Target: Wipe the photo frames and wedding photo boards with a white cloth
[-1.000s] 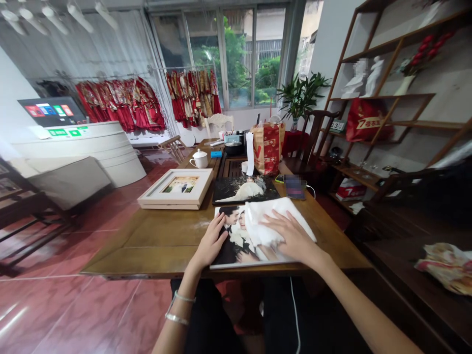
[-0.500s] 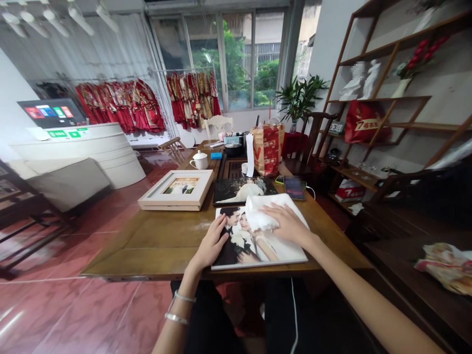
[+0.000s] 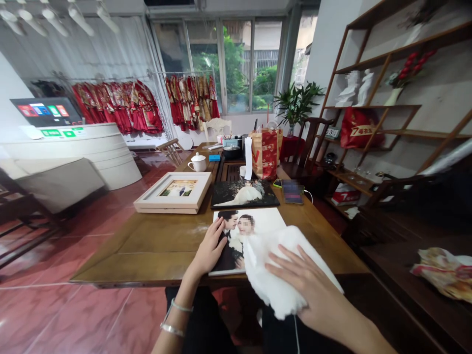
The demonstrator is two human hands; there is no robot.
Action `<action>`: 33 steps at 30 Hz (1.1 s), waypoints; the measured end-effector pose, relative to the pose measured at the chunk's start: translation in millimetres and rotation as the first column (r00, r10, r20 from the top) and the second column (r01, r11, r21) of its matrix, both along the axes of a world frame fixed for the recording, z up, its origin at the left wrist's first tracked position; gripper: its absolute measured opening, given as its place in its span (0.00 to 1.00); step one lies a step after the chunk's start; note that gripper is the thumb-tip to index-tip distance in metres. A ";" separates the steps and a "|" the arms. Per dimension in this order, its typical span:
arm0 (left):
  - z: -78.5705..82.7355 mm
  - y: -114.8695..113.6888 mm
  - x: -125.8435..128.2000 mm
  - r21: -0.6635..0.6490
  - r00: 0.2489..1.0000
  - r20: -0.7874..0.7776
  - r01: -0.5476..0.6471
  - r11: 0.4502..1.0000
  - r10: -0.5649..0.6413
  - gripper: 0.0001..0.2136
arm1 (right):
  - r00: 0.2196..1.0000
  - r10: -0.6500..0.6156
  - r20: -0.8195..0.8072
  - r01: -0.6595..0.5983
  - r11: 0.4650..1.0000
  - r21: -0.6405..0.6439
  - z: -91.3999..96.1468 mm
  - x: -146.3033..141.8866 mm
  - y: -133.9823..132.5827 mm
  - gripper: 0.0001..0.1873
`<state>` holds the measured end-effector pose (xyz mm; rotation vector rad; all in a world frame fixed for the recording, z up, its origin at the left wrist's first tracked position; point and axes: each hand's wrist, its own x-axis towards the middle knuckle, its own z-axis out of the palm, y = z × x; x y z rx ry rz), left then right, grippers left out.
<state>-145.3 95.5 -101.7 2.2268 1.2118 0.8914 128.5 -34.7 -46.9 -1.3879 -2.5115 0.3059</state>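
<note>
A photo panel (image 3: 229, 263) showing a couple lies flat at the table's near edge. My left hand (image 3: 211, 247) rests on its left side, fingers stretched out and holding nothing. Over the panel's right part, a white cloth (image 3: 258, 255) covers the picture and droops past the near edge. My right hand (image 3: 295, 273) holds this cloth from above, its fingers spread across it; the thumb is hidden. Just behind the panel is a dark photo panel (image 3: 245, 194) with a white gown. Left of that sits a cream framed photo (image 3: 173, 191), apart from both hands.
On the wooden table (image 3: 147, 250) stand a lidded white cup (image 3: 198, 162), a blue box (image 3: 214, 158) and a red-brown paper bag (image 3: 267, 152). A phone (image 3: 293, 191) with a white cable lies to the right. Crumpled wrapping (image 3: 442, 273) sits at the far right.
My right hand has drawn the cloth toward me and to the right, from the panel's upper part down over its near edge. My left hand has stayed on the panel.
</note>
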 end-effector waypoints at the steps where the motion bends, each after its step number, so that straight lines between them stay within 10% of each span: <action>1: 0.4 -0.1 -0.2 0.001 1.000 0.002 0.004 1.000 -0.004 0.23 | 1.000 0.005 -0.002 -0.005 1.000 -0.009 0.0 0.0 -0.6 0.43; 12: 2.1 -0.9 -1.3 0.007 1.000 -0.015 0.007 1.000 -0.007 0.24 | 0.972 -0.236 -0.007 0.236 0.971 -0.028 12.4 -4.9 134.9 0.33; 16: 2.4 -2.0 -0.3 -0.005 1.000 -0.016 -0.004 1.000 0.004 0.23 | 0.974 -0.226 -0.025 0.225 0.974 -0.006 11.1 -11.3 123.3 0.33; 25: 3.9 -2.7 1.9 -0.016 1.000 -0.015 -0.023 1.000 0.023 0.23 | 1.000 0.003 -0.009 -0.004 0.994 -0.110 11.2 -16.5 5.4 0.44; 33: 6.1 -2.8 -0.1 -0.033 1.000 -0.009 0.005 0.999 -0.005 0.23 | 0.978 -0.208 -0.031 0.207 0.977 -0.050 8.0 -25.3 99.7 0.35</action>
